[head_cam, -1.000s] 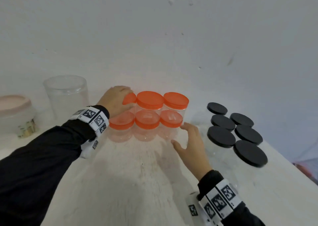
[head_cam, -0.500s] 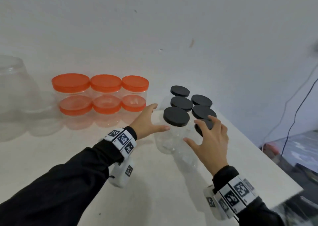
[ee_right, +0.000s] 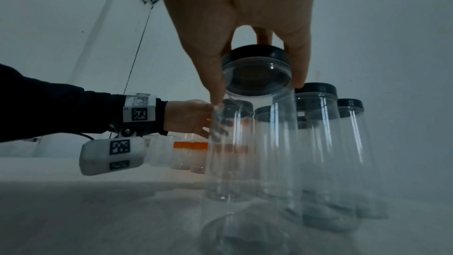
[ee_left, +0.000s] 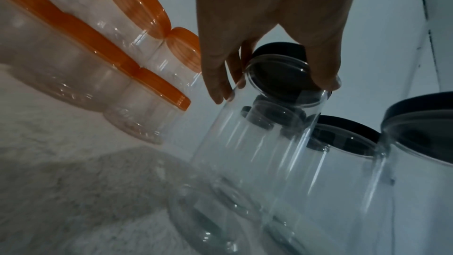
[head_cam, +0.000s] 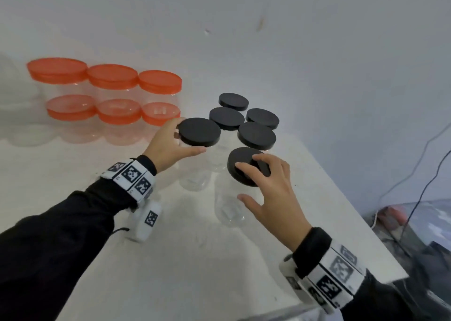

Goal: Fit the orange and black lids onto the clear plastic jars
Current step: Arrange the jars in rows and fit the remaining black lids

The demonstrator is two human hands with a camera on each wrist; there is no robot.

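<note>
Hands both on black-lidded clear jars near the right edge of the white table (head_cam: 190, 259). Left hand (head_cam: 168, 147) grips the front-left jar (head_cam: 195, 171) at its top, fingers and thumb curled round the rim of its black lid (head_cam: 199, 131). Right hand (head_cam: 273, 193) grips the nearest jar (head_cam: 227, 208), index finger lying over its black lid (head_cam: 244, 164), thumb against the clear wall below. Wrist views show both lids seated on their jars. Four more black-lidded jars (head_cam: 256, 135) cluster just behind, toward the back right corner. Orange-lidded jars (head_cam: 112, 76), stacked two high in a row of three, stand at the back edge against the wall (head_cam: 268, 40), left of the black group.
</note>
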